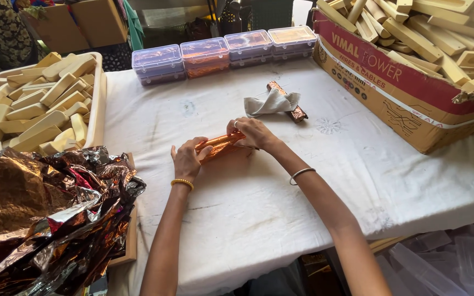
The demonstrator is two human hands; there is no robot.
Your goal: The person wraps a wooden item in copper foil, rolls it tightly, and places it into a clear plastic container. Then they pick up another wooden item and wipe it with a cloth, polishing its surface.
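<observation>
Crumpled copper foil heap (45,219) nearest, left hand (186,159) and right hand (254,132) fingers gripping foil-wrapped block (219,144) between them

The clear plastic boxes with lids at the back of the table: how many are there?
4, in one row along the far table edge: first, second, third, fourth. Each may be a stack of two; I cannot tell.

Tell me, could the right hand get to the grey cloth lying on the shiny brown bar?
Probably yes. The grey cloth draped over the shiny brown bar lies just beyond the right hand on bare white tablecloth, nothing between them. But that hand now grips the orange foil-wrapped piece with the left hand.
</observation>
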